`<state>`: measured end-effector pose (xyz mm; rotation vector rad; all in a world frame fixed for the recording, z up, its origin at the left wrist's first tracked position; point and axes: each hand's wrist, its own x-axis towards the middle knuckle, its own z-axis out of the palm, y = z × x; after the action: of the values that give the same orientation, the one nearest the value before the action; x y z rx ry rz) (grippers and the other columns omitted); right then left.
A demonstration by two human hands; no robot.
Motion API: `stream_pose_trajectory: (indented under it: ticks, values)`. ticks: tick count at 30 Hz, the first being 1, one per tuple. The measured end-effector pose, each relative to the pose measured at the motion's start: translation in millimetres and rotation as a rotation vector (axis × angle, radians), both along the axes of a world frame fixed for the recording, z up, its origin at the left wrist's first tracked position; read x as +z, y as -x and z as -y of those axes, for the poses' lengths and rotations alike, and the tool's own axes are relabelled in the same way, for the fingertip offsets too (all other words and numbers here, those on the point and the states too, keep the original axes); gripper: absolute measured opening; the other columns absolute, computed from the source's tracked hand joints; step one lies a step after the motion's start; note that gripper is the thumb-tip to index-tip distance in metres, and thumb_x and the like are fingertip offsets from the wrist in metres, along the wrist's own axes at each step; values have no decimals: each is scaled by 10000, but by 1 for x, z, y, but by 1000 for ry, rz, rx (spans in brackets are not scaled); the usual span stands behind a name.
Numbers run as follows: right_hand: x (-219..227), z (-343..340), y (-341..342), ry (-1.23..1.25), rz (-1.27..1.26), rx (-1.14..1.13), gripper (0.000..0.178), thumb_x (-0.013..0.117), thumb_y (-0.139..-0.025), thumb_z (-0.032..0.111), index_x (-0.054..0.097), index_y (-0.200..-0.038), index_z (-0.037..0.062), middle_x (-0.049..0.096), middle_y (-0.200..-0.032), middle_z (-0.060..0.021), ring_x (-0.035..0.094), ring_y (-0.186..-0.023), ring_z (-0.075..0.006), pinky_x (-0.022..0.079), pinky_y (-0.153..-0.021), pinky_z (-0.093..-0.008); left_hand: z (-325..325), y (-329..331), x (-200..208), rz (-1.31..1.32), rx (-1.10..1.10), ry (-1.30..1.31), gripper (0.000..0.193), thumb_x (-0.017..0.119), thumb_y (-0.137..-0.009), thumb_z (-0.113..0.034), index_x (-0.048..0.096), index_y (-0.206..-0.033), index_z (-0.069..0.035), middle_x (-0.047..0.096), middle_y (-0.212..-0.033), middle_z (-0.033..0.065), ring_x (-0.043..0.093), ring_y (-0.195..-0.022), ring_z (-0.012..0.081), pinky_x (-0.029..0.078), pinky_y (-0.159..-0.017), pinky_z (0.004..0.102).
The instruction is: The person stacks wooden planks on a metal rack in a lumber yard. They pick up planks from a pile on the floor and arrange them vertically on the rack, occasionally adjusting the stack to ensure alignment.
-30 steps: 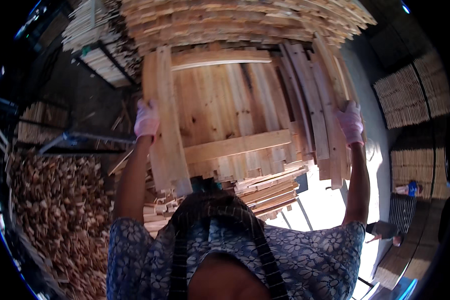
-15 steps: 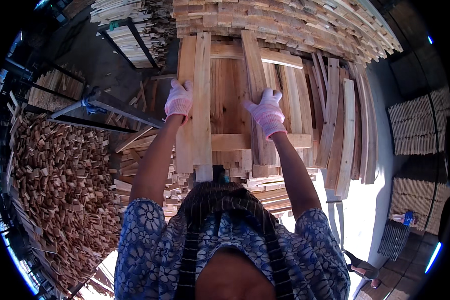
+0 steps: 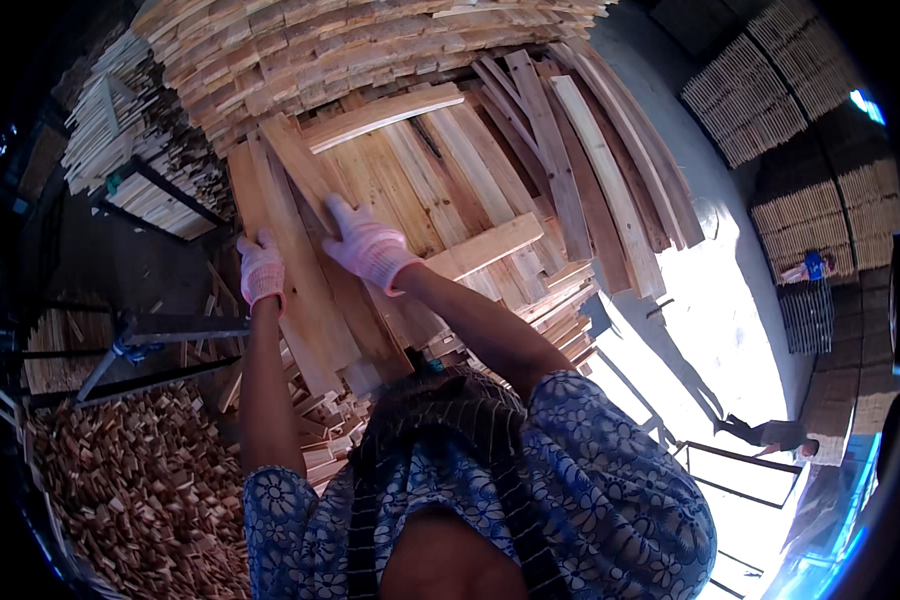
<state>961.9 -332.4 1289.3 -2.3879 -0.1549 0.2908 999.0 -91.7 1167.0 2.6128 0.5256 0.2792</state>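
My left hand [image 3: 260, 268], in a white and pink knit glove, grips the outer edge of a long wooden board [image 3: 305, 290] at the left of a flat layer of boards. My right hand [image 3: 372, 247], gloved alike, holds the right side of another long board [image 3: 298, 160], thumb across it and fingers along its edge. These boards lie close together, with a narrow gap at the far end. Right of them lie planks [image 3: 402, 165] side by side, crossed by a far wooden strip [image 3: 385, 117] and a near wooden strip [image 3: 490, 245]. The fingers' undersides are hidden.
A tall stack of boards [image 3: 370, 60] rises behind. Long loose planks [image 3: 610, 190] lean at the right. A metal frame [image 3: 185, 325] stands at the left, above a heap of short offcuts [image 3: 145, 480]. A person [image 3: 770, 435] is far off at the lower right.
My right hand has brought its board leftward, against the boards by my left hand. The whole view has turned, so the stack now sits further left.
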Motion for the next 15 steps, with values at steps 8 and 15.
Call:
stream_pose_trajectory:
  ticks: [8, 15]
  values:
    - [2, 261, -12, 777, 372, -470, 562, 711, -838, 263, 438, -1318, 155, 576, -1138, -228, 628, -1022, -436, 545, -766, -562, 21, 1, 18, -73, 72, 131, 577, 380, -1014, -502, 397, -1294, 2, 649, -1066, 374, 641, -1008, 519, 503, -854, 592]
    - [-65, 319, -46, 1113, 199, -456, 656, 685, -859, 161, 378, -1437, 200, 561, -1181, -190, 618, -1038, -380, 536, -846, -491, 23, 5, 22, -82, 80, 128, 438, 394, -1031, -388, 434, -1282, -31, 621, -1121, 370, 653, -983, 513, 528, -834, 579]
